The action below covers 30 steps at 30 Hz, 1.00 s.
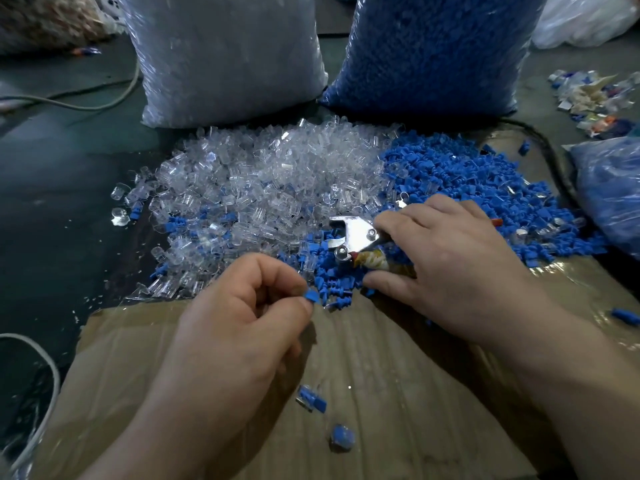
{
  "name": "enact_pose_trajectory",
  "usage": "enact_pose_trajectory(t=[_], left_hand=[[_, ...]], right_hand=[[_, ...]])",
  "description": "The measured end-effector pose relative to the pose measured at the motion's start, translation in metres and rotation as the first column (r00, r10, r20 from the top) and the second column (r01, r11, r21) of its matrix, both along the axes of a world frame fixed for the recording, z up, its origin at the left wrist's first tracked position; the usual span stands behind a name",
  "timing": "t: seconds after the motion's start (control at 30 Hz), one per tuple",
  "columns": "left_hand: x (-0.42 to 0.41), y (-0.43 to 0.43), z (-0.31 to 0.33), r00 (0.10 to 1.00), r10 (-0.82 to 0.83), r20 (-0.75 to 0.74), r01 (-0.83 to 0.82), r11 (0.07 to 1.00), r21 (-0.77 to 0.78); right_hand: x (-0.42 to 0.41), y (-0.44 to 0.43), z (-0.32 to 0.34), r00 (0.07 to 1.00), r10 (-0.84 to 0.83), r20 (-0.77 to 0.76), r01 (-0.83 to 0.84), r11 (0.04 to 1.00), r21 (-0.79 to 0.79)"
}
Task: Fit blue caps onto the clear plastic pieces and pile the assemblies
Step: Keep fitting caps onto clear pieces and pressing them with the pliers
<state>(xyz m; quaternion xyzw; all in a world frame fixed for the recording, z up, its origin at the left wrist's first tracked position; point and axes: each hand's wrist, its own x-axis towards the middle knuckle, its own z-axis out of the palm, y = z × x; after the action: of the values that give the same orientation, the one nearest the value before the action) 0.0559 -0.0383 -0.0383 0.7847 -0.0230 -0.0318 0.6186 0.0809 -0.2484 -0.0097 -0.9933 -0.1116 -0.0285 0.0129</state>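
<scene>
Blue caps (pixel 467 181) lie heaped on the right, running into a heap of clear pieces (pixel 259 181) on the left; where the two meet, the parts are mixed. Both heaps spread over the far end of a cardboard sheet (pixel 381 375) taped down on a dark tabletop (pixel 52 202).

The left hand (pixel 242 323) is curled, pinching one blue cap (pixel 313 295) between thumb and forefinger at the near edge of the heaps. The other fingers fold into the palm, and I cannot see whether they hide anything.

The right hand (pixel 443 268) lies flat, with fingers stretched and spread over the handles of a metal tool (pixel 353 233). The forefinger tip touches its shiny head. The handles are mostly covered by the palm. A patterned wrap shows under the thumb and a red tip pokes out beyond the knuckles.

Nearer me on the cardboard lie two finished assemblies (pixel 311 398), blue inside clear. They are a little apart and too blurred for detail.

Behind the heaps stand two full bags side by side, a clear bag (pixel 225 57) and a blue bag (pixel 433 53), both cut off at the top. Another bluish bag (pixel 609 188) is cut off at the right edge, with a litter of scraps (pixel 595 98) beyond it. A grey cable (pixel 86 98) trails across the left of the tabletop.
</scene>
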Motion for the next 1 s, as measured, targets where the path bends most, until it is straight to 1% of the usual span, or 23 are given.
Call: enact_pose_trajectory(t=[0.07,0.17,0.23,0.3,0.43,0.5,0.57,0.6,0.63,0.67,0.7,0.73,0.77,0.8,0.83,0.87,0.9,0.93,0.97,1.0], left_hand=[[0.000,0.000,0.000,1.000,-0.007,0.001,0.007,1.000,-0.010],[-0.002,-0.002,-0.002,1.000,0.003,-0.009,-0.004,0.999,-0.037],[-0.004,-0.002,-0.004,1.000,0.006,0.025,-0.005,1.000,-0.024],[-0.006,-0.001,-0.004,0.996,-0.004,0.090,0.000,0.999,0.042],[-0.009,-0.001,0.003,0.982,-0.031,0.184,0.017,0.997,0.076],[-0.009,0.001,0.006,0.976,-0.005,0.216,-0.014,0.996,0.086],[-0.007,0.004,0.009,0.983,-0.015,0.184,-0.005,0.995,0.104],[-0.006,0.005,0.008,0.990,-0.062,0.128,0.052,0.995,0.085],[-0.006,0.006,0.007,0.991,-0.120,0.063,0.119,0.992,0.034],[-0.005,0.006,0.007,0.987,-0.162,0.013,0.162,0.987,-0.022],[-0.005,0.006,0.006,0.984,-0.176,0.015,0.176,0.983,-0.045],[-0.005,0.007,0.005,0.982,-0.174,0.073,0.176,0.984,-0.021],[-0.006,0.007,0.005,0.971,-0.174,0.166,0.170,0.985,0.035],[-0.006,0.007,0.005,0.947,-0.192,0.258,0.174,0.981,0.091],[-0.006,0.007,0.007,0.916,-0.227,0.329,0.194,0.972,0.132],[-0.007,0.007,0.010,0.885,-0.267,0.381,0.219,0.962,0.165],[-0.006,0.009,0.012,0.856,-0.307,0.416,0.243,0.949,0.200],[-0.005,0.012,0.014,0.833,-0.353,0.426,0.270,0.932,0.243],[-0.003,0.015,0.017,0.820,-0.405,0.404,0.306,0.907,0.289],[-0.002,0.019,0.019,0.812,-0.459,0.360,0.344,0.875,0.340]], right_hand=[[-0.004,0.002,0.003,0.999,0.011,0.051,-0.013,0.999,0.044],[-0.017,0.018,0.006,0.974,0.101,0.202,-0.132,0.980,0.149],[-0.027,0.031,0.006,0.950,0.210,0.231,-0.250,0.955,0.158],[-0.031,0.038,0.004,0.932,0.276,0.236,-0.320,0.932,0.172],[-0.033,0.035,0.002,0.942,0.234,0.240,-0.289,0.930,0.228],[-0.034,0.035,0.000,0.940,0.217,0.263,-0.287,0.921,0.265],[-0.035,0.036,0.000,0.933,0.211,0.290,-0.303,0.897,0.322],[-0.035,0.037,0.001,0.927,0.226,0.300,-0.328,0.877,0.351],[-0.036,0.039,0.003,0.923,0.245,0.296,-0.349,0.857,0.380],[-0.037,0.041,0.004,0.924,0.262,0.278,-0.360,0.841,0.403],[-0.039,0.043,0.004,0.927,0.269,0.259,-0.359,0.835,0.417],[-0.041,0.044,0.005,0.935,0.259,0.241,-0.342,0.838,0.424],[-0.044,0.046,0.006,0.953,0.223,0.206,-0.295,0.842,0.452],[-0.046,0.047,0.007,0.975,0.179,0.128,-0.220,0.822,0.525],[-0.048,0.047,0.010,0.987,0.162,-0.006,-0.120,0.758,0.641],[-0.048,0.046,0.014,0.969,0.198,-0.147,-0.011,0.628,0.778],[-0.046,0.042,0.015,0.933,0.224,-0.280,0.133,0.508,0.851],[-0.044,0.039,0.017,0.902,0.247,-0.355,0.204,0.480,0.853],[-0.043,0.035,0.018,0.897,0.232,-0.376,0.197,0.552,0.810],[-0.041,0.031,0.017,0.920,0.178,-0.349,0.147,0.669,0.729]])
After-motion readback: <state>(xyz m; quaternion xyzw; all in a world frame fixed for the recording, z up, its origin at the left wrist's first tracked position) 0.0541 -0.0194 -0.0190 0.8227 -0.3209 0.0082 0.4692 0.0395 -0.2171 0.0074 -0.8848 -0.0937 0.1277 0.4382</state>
